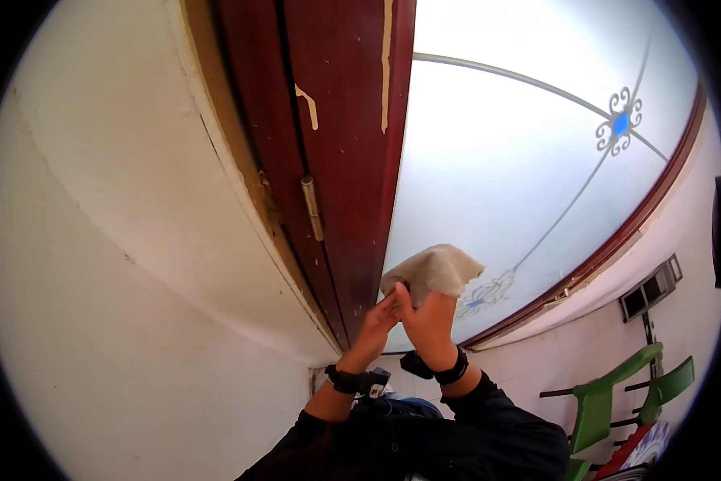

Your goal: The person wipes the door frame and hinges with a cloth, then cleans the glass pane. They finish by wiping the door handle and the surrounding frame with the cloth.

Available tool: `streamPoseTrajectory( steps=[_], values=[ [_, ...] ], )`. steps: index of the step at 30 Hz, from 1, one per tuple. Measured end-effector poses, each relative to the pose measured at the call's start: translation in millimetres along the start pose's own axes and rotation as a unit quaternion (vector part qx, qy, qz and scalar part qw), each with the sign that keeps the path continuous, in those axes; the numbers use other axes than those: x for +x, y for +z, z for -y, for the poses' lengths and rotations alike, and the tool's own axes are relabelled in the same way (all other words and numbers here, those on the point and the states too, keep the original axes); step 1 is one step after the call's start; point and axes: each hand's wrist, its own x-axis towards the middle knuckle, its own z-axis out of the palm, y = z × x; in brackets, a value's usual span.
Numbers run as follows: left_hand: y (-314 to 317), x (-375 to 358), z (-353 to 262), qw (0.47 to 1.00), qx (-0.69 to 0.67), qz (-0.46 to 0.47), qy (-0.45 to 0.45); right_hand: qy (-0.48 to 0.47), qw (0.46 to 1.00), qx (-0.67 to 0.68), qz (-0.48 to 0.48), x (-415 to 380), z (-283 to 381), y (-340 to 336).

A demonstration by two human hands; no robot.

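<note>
A beige cloth (440, 268) is held up in front of the frosted glass panel (488, 160) of a dark red framed door. My right hand (428, 321) is closed on the cloth, which drapes over its fingers and hides most of them. Close beside it, my left hand (380, 321) has its fingertips at the cloth's lower left edge, near the right thumb. Whether those left fingertips grip the cloth is too small to tell. Both wrists wear black straps with small devices.
The dark red door frame (340, 120) has a metal hinge (312, 208) and chipped paint. A pale wall (136, 280) fills the left side. Green chairs (597, 409) stand at the lower right, below a switch panel (650, 289) on the wall.
</note>
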Motion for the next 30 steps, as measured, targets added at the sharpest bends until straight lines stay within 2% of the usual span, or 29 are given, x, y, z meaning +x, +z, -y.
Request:
streamPoseTrajectory(
  steps=[3,8,13,16,17,20,21,22,23,25,27,28,30],
  values=[
    [-5.7,1.0,8.6,0.999,-0.028,-0.037,-0.012,-0.026,0.999,0.008,-0.022,1.7,5.5,3.3],
    [-1.5,-1.4,-2.8,1.0,-0.021,0.005,0.0,0.017,0.998,0.066,-0.019,20.9,15.8,-5.9],
    [0.8,-3.6,-4.9,0.998,-0.044,-0.019,0.031,-0.131,0.988,-0.065,-0.055,41.9,40.9,-8.1],
    [-6.7,-5.5,-2.0,0.998,-0.048,-0.036,0.024,-0.164,0.982,-0.094,-0.02,36.6,34.3,-0.4],
    [-10.5,-6.0,1.5,0.998,-0.046,-0.048,0.004,-0.165,0.982,-0.093,-0.021,32.5,32.3,2.8],
    [-23.0,-7.1,16.8,0.995,-0.084,-0.047,0.023,-0.164,0.983,-0.083,0.025,10.0,23.7,18.0],
    [-11.3,-9.6,-2.6,0.994,-0.073,-0.08,-0.011,-0.153,0.984,-0.088,0.024,5.3,22.3,24.4],
    [-14.9,-9.1,-0.5,0.994,-0.073,-0.082,-0.008,-0.142,0.985,-0.094,0.025,3.5,21.3,28.1],
    [-20.5,-10.2,4.9,0.995,-0.055,-0.077,0.002,-0.144,0.985,-0.092,0.026,5.2,19.8,29.2],
    [-24.8,-13.8,6.6,0.996,-0.037,-0.077,0.008,-0.161,0.986,-0.026,-0.038,24.2,36.3,20.1],
    [-25.1,-10.9,-0.3,0.998,-0.046,-0.027,0.047,-0.168,0.984,-0.027,-0.048,38.8,45.2,13.7],
    [-23.2,-10.6,-3.9,0.998,-0.044,-0.03,0.044,-0.179,0.982,-0.03,-0.06,42.5,48.3,9.1],
    [-14.1,-10.0,-13.3,0.999,-0.029,-0.027,0.031,-0.164,0.985,-0.052,-0.023,42.2,51.0,4.2]
  ],
)
